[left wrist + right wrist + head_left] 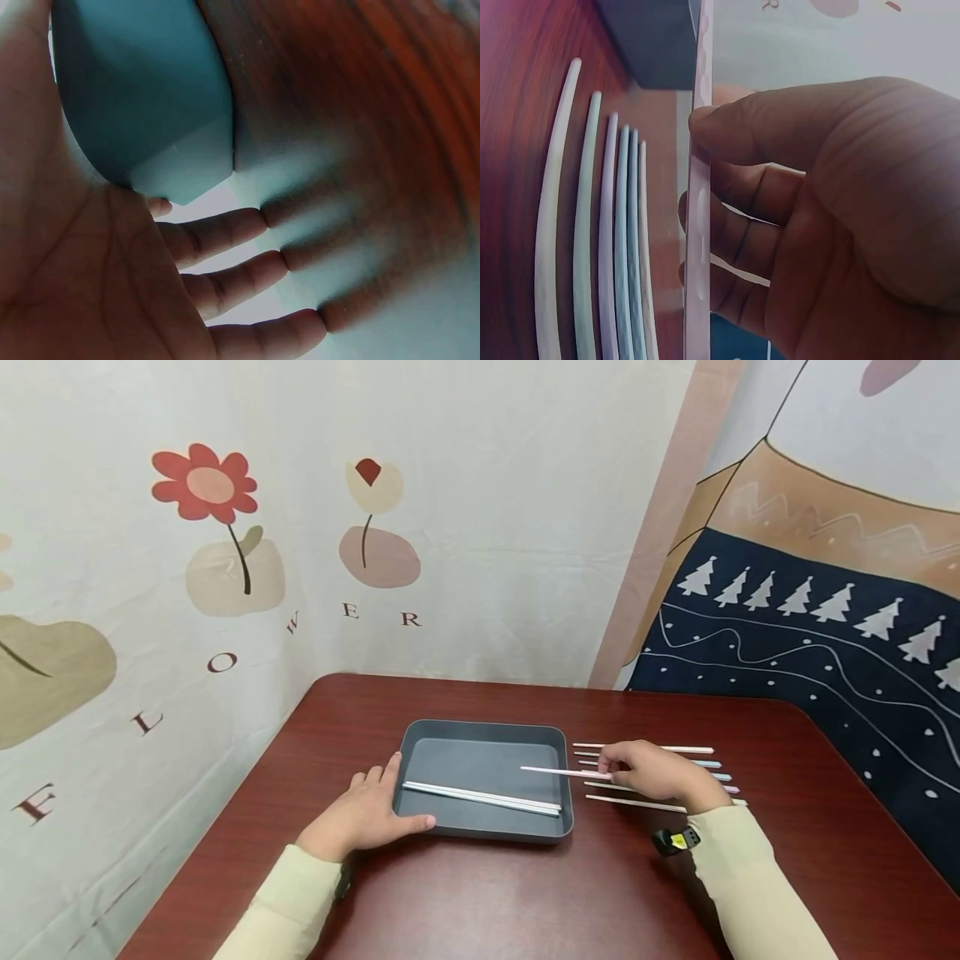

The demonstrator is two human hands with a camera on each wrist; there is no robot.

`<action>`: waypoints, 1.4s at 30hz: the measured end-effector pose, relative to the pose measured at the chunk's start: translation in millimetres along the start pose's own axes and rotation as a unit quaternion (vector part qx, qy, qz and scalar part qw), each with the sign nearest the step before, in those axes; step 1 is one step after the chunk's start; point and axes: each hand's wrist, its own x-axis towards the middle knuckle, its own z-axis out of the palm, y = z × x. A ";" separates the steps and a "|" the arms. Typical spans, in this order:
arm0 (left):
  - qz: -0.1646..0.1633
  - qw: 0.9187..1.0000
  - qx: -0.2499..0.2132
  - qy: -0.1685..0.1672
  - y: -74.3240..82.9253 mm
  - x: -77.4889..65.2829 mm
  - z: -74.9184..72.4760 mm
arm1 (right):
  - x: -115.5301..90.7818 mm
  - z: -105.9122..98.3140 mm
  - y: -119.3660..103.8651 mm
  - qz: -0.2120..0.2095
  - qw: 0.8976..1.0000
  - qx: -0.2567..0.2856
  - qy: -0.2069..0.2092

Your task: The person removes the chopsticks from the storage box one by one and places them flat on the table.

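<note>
My right hand pinches a pink chopstick between thumb and fingers, above the table. Its thin end reaches over the right rim of a grey rectangular tray. In the right wrist view, the pink chopstick stands apart from several white, green, purple and blue chopsticks lying side by side. White chopsticks lie together inside the tray, slanting across its front half. At the tray's left side rests my left hand, fingers spread and straight along the outer wall, thumb by the front left corner.
Chopsticks lie in a rough row on the dark red table, right of the tray and partly under my right hand. A printed cloth hangs behind the table, and a navy patterned one hangs at the right.
</note>
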 end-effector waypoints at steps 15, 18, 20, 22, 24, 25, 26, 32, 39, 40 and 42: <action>0.003 1.000 0.003 0.005 -0.6 1.0 0.5 | -43.6 -6.4 22.4 0.020 1.000 0.004 0.013; 0.004 1.000 0.003 0.005 -1.4 0.8 -0.2 | -50.3 -7.6 26.4 0.031 0.999 -0.004 0.008; 0.005 1.000 0.003 0.005 -1.5 0.4 -0.8 | -54.2 -7.7 28.4 0.033 0.999 -0.005 0.007; 0.006 1.000 0.003 0.005 -1.3 0.1 -1.6 | -58.0 -7.2 29.6 0.034 0.999 -0.005 0.008; 0.007 1.000 0.003 0.004 -1.0 -0.2 -2.0 | -61.4 -6.2 30.9 0.031 0.999 -0.006 0.012; 0.008 1.000 0.004 0.004 -0.7 -0.4 -2.4 | -62.9 -5.8 31.6 0.029 0.999 -0.006 0.013; 0.009 1.000 0.002 0.005 -0.5 -0.4 -2.6 | -64.4 -5.2 32.6 0.025 1.000 -0.010 0.014; 0.009 1.000 0.001 0.005 0.2 -0.3 -2.6 | -72.6 0.6 38.1 0.028 1.000 -0.014 0.003; 0.009 1.000 0.003 0.005 0.5 0.2 -2.5 | -79.4 7.0 42.0 0.033 0.999 -0.016 -0.011; 0.008 1.000 0.003 0.004 0.4 0.2 -2.2 | -79.9 7.3 42.3 0.033 0.999 -0.015 -0.012; 0.008 1.000 0.004 0.003 -0.3 0.5 -1.3 | -80.7 7.7 42.7 0.034 0.999 -0.011 -0.013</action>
